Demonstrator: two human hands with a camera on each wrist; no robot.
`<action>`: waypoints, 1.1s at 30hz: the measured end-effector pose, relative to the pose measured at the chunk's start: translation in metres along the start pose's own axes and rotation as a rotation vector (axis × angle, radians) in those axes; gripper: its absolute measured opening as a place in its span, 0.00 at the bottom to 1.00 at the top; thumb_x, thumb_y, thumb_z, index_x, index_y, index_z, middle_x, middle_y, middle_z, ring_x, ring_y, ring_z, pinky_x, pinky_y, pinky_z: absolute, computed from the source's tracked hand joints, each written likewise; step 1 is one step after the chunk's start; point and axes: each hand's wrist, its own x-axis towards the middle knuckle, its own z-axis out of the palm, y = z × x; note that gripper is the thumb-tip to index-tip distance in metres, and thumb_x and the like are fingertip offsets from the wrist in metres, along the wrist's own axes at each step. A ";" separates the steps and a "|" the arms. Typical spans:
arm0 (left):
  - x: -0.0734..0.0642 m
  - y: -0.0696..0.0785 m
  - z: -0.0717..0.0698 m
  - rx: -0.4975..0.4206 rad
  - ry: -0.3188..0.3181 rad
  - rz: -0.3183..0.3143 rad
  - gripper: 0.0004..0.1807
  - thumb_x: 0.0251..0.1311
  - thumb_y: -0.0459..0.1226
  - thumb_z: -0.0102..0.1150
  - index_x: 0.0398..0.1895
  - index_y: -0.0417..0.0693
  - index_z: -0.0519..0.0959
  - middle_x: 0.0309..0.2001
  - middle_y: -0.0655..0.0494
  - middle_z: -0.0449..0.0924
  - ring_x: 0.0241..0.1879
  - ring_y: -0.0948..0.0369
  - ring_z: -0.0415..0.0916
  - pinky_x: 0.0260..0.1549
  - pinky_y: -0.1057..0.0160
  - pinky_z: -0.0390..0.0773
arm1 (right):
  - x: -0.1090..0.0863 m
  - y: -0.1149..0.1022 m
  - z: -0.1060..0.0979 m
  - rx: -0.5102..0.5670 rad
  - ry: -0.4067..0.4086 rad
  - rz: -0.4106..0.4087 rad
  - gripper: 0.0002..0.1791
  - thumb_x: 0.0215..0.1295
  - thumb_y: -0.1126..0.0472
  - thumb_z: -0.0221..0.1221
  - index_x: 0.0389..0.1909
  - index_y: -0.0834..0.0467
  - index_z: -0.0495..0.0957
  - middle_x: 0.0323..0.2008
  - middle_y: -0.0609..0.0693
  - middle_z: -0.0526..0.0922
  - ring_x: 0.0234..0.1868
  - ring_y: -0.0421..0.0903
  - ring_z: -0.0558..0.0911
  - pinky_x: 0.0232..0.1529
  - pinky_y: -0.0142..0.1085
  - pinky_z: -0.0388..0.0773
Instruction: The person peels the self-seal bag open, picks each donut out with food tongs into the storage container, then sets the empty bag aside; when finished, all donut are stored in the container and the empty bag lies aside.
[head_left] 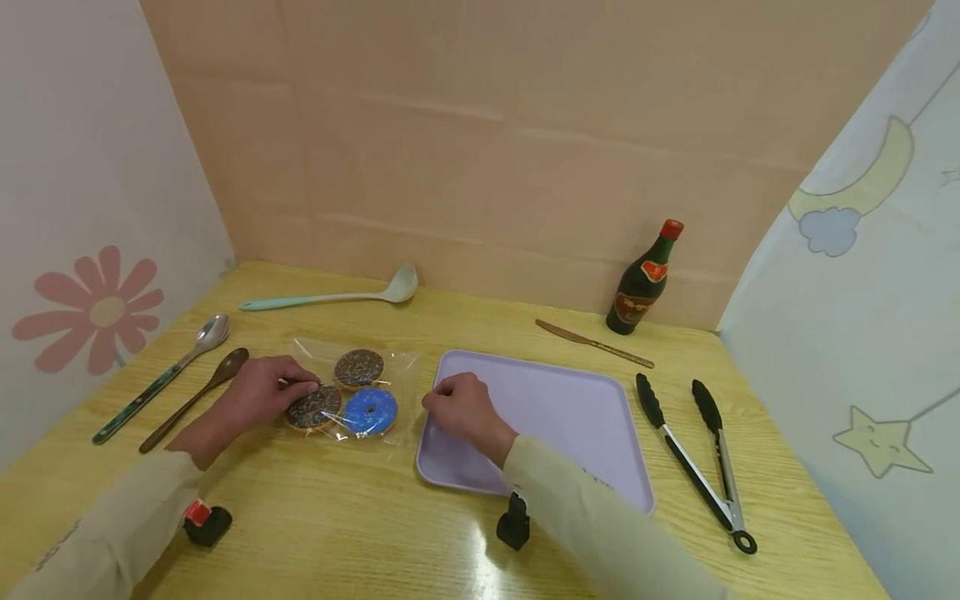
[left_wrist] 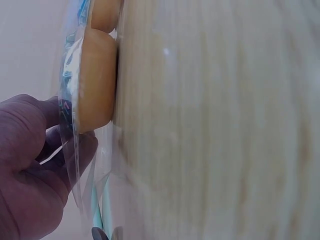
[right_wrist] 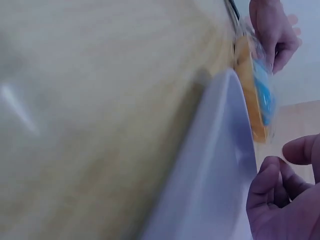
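Note:
A clear plastic bag (head_left: 401,375) of doughnuts lies on the table, holding two brown sprinkled doughnuts and a blue doughnut (head_left: 371,411). At the bag's left end, my left hand (head_left: 262,390) grips the plastic beside the nearer brown doughnut (head_left: 315,407); in the left wrist view its fingers curl round the bag's edge. Just right of the bag, over the left rim of a lilac tray (head_left: 562,408), is my right hand (head_left: 467,408). Its fingers are curled with the thumb close to the index finger, and nothing shows between them in the right wrist view.
Left of the bag lie a metal spoon (head_left: 213,332) with a green handle and a brown spoon (head_left: 231,364). A ladle (head_left: 401,285) is behind. At the right are a knife (head_left: 592,342), a dark bottle (head_left: 637,287) with a red cap, and spread tongs (head_left: 693,467).

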 end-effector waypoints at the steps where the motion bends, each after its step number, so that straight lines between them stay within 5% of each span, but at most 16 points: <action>1: 0.000 0.000 0.000 -0.001 0.001 0.004 0.02 0.53 0.27 0.66 0.29 0.40 0.85 0.28 0.58 0.79 0.27 0.60 0.77 0.26 0.63 0.78 | 0.003 -0.002 -0.001 -0.006 0.004 0.003 0.09 0.57 0.58 0.60 0.23 0.57 0.84 0.19 0.45 0.79 0.23 0.42 0.74 0.24 0.35 0.70; 14: 0.000 0.002 0.000 -0.008 0.005 -0.002 0.03 0.53 0.26 0.66 0.29 0.40 0.85 0.27 0.59 0.79 0.27 0.61 0.77 0.26 0.63 0.78 | 0.030 -0.007 0.005 -0.015 -0.039 0.016 0.17 0.55 0.44 0.66 0.23 0.54 0.85 0.21 0.45 0.81 0.25 0.43 0.77 0.25 0.36 0.73; 24: -0.001 0.003 -0.001 -0.011 -0.011 -0.030 0.04 0.54 0.26 0.65 0.30 0.40 0.85 0.27 0.59 0.78 0.27 0.61 0.76 0.26 0.63 0.78 | 0.037 -0.005 0.004 -0.061 -0.065 -0.051 0.08 0.58 0.57 0.64 0.28 0.59 0.85 0.23 0.46 0.80 0.25 0.41 0.76 0.26 0.34 0.73; 33: -0.001 0.004 0.000 -0.008 -0.027 -0.053 0.04 0.54 0.26 0.65 0.30 0.41 0.86 0.27 0.59 0.78 0.27 0.61 0.76 0.27 0.63 0.77 | 0.040 -0.010 0.007 -0.098 -0.066 -0.054 0.08 0.59 0.58 0.63 0.25 0.58 0.85 0.21 0.45 0.79 0.24 0.41 0.75 0.25 0.33 0.72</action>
